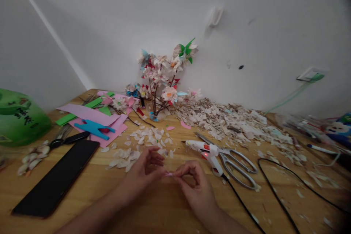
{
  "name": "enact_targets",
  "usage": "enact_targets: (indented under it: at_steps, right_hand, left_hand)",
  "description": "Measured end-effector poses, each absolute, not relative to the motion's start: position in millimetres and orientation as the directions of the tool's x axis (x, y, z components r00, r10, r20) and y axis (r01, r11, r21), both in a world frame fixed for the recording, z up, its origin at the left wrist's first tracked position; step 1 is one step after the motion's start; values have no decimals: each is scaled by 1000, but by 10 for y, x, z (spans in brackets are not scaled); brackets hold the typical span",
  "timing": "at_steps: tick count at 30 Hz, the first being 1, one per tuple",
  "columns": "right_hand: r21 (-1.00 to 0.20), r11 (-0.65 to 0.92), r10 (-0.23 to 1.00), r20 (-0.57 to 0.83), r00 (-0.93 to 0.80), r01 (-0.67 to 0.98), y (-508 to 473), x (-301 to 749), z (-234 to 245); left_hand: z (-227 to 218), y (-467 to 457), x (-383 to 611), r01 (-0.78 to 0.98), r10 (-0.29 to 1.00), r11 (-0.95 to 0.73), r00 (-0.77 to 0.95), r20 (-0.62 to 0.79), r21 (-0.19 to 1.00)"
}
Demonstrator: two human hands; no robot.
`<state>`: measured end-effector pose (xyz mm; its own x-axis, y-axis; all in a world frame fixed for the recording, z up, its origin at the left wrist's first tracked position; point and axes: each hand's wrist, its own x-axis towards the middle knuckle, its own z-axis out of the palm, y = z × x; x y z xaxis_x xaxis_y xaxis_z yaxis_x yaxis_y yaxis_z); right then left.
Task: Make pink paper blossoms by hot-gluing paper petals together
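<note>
A small pink piece (169, 174), perhaps paper, is pinched between both hands over the wooden table. My left hand (146, 170) grips its left end with thumb and finger, the other fingers curled above. On the other end, the thumb and forefinger of my right hand (196, 184) are pressed together. Most of the piece is hidden by fingertips. Just beyond my left hand lie loose pale petals (126, 159). Right of my right hand rest a white glue gun (204, 148) with a lit red light and silver-handled scissors (238, 164).
Handmade flowers (161, 65) on brown stems stand against the wall. A heap of dry petals or peel (219, 119) covers the back right. Coloured paper (90, 115), a black phone (59, 179) and a green bag (22, 117) lie left. A black cord (241, 201) crosses the right side.
</note>
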<state>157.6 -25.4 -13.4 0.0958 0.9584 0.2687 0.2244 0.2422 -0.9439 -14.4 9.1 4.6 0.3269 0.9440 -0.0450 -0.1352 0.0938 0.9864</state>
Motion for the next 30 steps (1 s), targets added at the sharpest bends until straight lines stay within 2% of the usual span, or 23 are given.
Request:
enact_targets:
  at_steps: [2,4,9,13,18,24,30]
  right_hand:
    - [-933,263,954,290,80,244,-272,1583,-140]
    - [-931,255,958,280,64,263,-279,1587,-143]
    - [-922,279,950,306,64,269,-280,1575,-119]
    - [-918,286,949,311,51,274,-280,1571,-112]
    - [-922,270,959,282,4,278,-273,1582,-109]
    - [-924,258,965,262,-25,281,-270,1645,-120]
    - [-904,271,960,277,-30,331,-247,1690,-148]
  left_hand:
    - [11,11,-75,-139,905,91,425,-24,986]
    - [-19,-40,-29,-123,893,65,450,-3,990]
    - [-59,-55,-4,-85,918,-20,394,52,996]
    - [-33,-56,-6,-139,903,-9,424,68,990]
    - [-22,-68,2,-122,914,7,404,43,992]
    - [94,95,-136,-76,967,-77,237,93,994]
    - [342,332,-382,-93,985,-159,-77,152,983]
